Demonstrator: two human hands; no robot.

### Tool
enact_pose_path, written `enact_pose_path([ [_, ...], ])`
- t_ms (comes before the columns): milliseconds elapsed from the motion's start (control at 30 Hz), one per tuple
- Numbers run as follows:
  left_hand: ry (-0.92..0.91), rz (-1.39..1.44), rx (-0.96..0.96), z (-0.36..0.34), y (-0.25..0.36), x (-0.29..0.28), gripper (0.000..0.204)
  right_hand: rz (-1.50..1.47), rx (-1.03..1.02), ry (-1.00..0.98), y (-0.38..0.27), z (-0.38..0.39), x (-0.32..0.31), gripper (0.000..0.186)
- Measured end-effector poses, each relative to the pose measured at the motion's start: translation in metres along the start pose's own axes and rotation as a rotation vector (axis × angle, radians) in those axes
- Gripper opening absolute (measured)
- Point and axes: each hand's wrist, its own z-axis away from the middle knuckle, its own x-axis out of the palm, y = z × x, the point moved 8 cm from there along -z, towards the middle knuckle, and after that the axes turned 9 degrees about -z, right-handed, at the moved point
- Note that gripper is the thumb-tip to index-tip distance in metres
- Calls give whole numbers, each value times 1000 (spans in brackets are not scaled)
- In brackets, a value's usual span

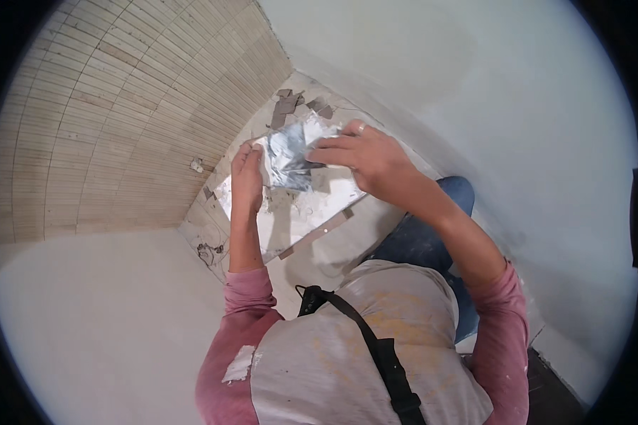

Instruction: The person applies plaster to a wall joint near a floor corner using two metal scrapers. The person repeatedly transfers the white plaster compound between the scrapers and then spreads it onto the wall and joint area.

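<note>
A crinkled, shiny silver foil packet or sheet (289,157) is held up in front of me, above a white board. My left hand (247,176) grips its left edge, thumb in front and fingers curled behind. On the other side, my right hand (372,157) has its fingers bent over the upper right part, pinching the foil near a bright, folded corner. A ring shows on one right-hand finger. Whether anything is inside the foil cannot be seen.
Below lies the white board (337,185), smudged, with a wooden strip (315,234) along its near edge. Torn brown-grey scraps (285,108) lie in the far corner. A wall of narrow beige tiles (120,106) rises at left; a plain pale wall (475,92) stands at right.
</note>
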Motion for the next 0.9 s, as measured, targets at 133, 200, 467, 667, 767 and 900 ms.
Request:
enact_pose_path([
  [133, -105, -2, 27, 10, 1, 23, 22, 287, -24, -138, -3, -20, 27, 46],
  [200, -89, -99, 127, 11, 9, 25, 24, 268, -38, -140, -5, -21, 29, 44],
  [467, -27, -173, 111, 6, 15, 26, 25, 250, -170, -150, -15, -2, 40, 42],
  [667, 308, 7, 146, -9, 6, -22, 24, 62, -171, -149, -2, 32, 55, 39],
  [767, 361, 156, 135, -18, -24, -50, 21, -450, 111, 13, 23, 34, 51, 47],
  [900, 379, 330, -183, 8, -89, -15, 21, -751, 141, 338, 17, 31, 46, 60],
])
